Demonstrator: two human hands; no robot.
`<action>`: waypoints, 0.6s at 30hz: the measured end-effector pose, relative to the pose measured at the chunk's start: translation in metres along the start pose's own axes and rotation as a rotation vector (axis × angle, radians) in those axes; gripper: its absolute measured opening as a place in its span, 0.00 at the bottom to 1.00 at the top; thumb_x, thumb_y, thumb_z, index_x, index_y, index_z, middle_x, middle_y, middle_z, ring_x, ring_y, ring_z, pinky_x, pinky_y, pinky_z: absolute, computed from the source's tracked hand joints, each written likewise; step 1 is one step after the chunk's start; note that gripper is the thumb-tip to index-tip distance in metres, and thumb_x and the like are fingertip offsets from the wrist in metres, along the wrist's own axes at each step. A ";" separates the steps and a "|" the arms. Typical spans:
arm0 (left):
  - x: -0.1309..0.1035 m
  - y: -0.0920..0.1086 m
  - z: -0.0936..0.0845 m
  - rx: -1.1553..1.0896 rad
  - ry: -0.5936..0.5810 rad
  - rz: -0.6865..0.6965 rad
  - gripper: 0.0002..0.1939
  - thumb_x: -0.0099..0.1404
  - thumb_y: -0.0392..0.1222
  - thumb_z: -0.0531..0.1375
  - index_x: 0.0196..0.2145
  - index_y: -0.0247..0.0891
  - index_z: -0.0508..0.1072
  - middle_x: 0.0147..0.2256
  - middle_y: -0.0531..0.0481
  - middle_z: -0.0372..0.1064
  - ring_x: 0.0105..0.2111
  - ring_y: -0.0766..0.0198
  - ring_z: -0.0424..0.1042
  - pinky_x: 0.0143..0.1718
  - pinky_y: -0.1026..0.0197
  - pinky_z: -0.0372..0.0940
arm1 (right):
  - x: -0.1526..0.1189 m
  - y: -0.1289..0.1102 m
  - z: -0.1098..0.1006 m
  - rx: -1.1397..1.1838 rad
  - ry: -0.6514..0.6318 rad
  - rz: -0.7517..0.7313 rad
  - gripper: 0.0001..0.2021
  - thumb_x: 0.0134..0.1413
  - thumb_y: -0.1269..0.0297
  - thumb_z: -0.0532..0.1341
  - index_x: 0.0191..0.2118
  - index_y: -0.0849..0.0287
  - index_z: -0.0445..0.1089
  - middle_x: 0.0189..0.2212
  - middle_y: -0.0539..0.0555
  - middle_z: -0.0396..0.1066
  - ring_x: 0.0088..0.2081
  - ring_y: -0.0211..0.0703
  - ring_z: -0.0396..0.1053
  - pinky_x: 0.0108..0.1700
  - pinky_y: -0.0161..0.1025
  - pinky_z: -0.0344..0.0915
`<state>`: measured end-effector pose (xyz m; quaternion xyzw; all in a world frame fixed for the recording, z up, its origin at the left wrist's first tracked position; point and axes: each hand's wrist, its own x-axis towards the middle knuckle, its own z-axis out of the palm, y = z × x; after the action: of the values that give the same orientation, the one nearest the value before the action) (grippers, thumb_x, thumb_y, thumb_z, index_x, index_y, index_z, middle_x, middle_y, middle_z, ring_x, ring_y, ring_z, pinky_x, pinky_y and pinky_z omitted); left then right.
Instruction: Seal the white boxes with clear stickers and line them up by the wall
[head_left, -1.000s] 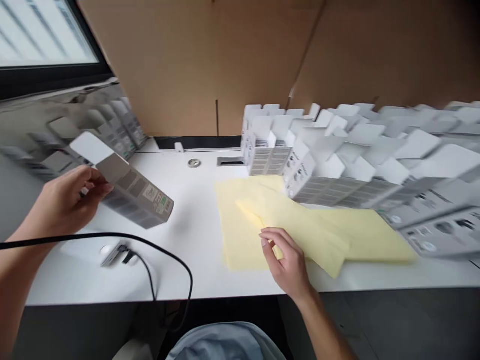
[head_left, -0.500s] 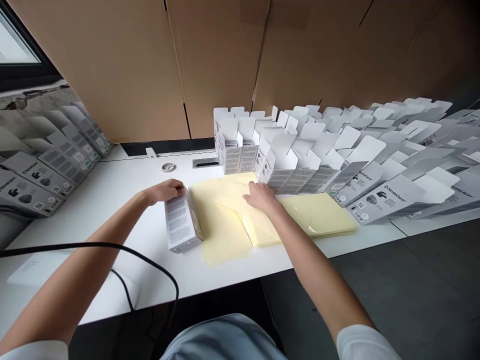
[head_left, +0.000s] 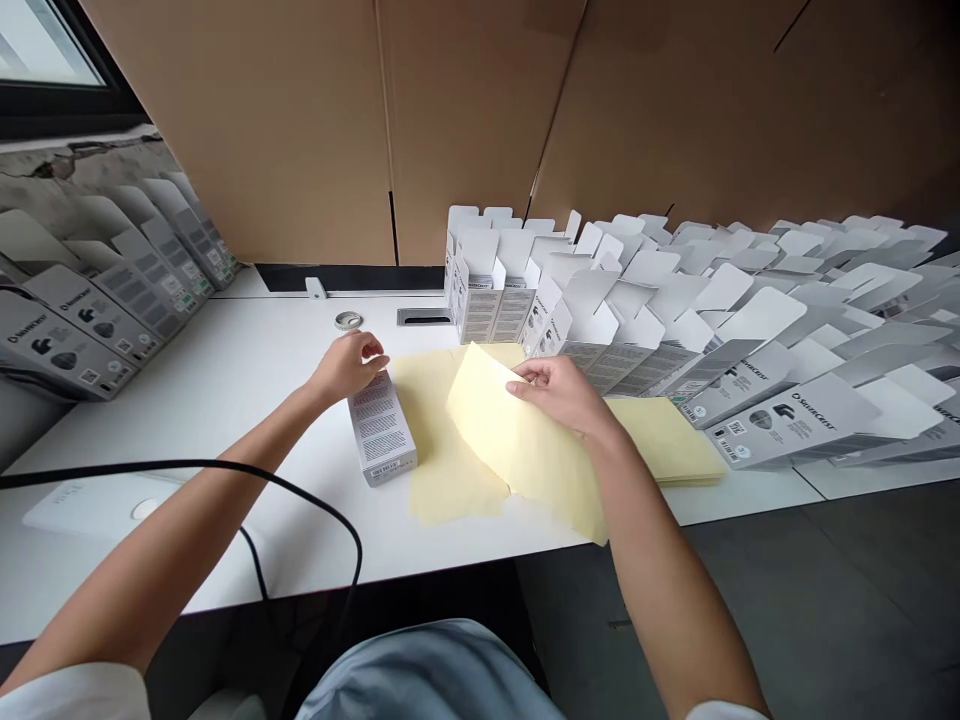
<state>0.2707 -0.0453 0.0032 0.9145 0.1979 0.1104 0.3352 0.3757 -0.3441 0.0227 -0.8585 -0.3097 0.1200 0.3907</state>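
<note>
A yellow sheet [head_left: 525,450] is pinched, partly lifted, by the right hand [head_left: 564,395]. The left hand [head_left: 349,368] is curled at the far end of a box [head_left: 384,432] laid on the white table [head_left: 420,545]; grip cannot be judged. Open cartons [head_left: 784,415] are ranged behind and rightward.

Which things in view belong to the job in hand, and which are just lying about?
Likely the job: box at the left hand, yellow sheet in the right hand, yellow stack, open boxes.
Seemingly lying about: ring, cable, white device.
</note>
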 end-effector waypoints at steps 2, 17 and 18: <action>-0.016 0.016 0.003 -0.107 0.067 0.098 0.14 0.59 0.52 0.61 0.33 0.38 0.73 0.40 0.42 0.74 0.42 0.51 0.71 0.46 0.51 0.66 | -0.016 -0.006 -0.009 0.209 0.020 -0.061 0.11 0.53 0.58 0.65 0.34 0.61 0.77 0.29 0.52 0.76 0.30 0.41 0.70 0.32 0.37 0.64; -0.118 0.077 0.061 -1.100 0.008 0.037 0.33 0.52 0.43 0.71 0.54 0.48 0.66 0.55 0.45 0.66 0.32 0.69 0.72 0.39 0.59 0.73 | -0.102 -0.007 -0.001 0.568 0.238 -0.026 0.11 0.50 0.55 0.68 0.28 0.58 0.74 0.24 0.51 0.72 0.27 0.42 0.68 0.30 0.38 0.67; -0.120 0.077 0.062 -1.085 0.012 0.075 0.33 0.52 0.43 0.72 0.54 0.49 0.66 0.54 0.46 0.66 0.31 0.70 0.71 0.37 0.60 0.73 | -0.105 -0.008 0.002 0.605 0.181 -0.019 0.12 0.49 0.54 0.69 0.30 0.58 0.75 0.27 0.53 0.75 0.30 0.45 0.71 0.32 0.40 0.69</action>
<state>0.2062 -0.1861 -0.0014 0.6161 0.0816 0.2136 0.7537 0.2894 -0.4045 0.0232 -0.7076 -0.2321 0.1261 0.6553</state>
